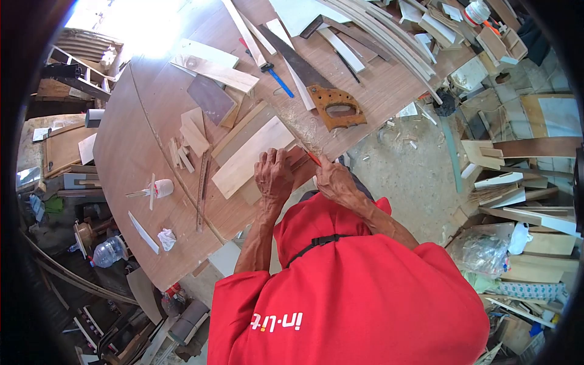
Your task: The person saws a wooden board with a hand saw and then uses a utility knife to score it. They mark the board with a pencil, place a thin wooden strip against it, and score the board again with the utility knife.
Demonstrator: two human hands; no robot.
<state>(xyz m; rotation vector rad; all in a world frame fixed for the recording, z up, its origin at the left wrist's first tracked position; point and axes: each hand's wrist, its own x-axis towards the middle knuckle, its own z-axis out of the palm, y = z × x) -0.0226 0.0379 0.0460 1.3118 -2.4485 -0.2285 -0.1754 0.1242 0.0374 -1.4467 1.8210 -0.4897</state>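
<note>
A pale wooden board [252,153] lies at the table's near edge, on top of other wood strips. My left hand [274,176] is closed over its near end, knuckles up and fingers bent together. My right hand [336,182] is wrapped round a slim red-handled tool [314,158], whose tip points toward the board's end; its exact kind is hidden by the fingers. Between the two hands is a reddish-brown wood piece [299,159]. Just beyond, a handsaw [316,91] with a worn wooden handle rests on the table.
Offcuts, a grey-faced block [210,97], a blue-and-red clamp-like tool [277,79] and a try square [359,41] lie across the wooden table [125,164]. A small container [163,188] holds sticks. Shavings litter the floor at right; wood scraps [517,194] are heaped beyond.
</note>
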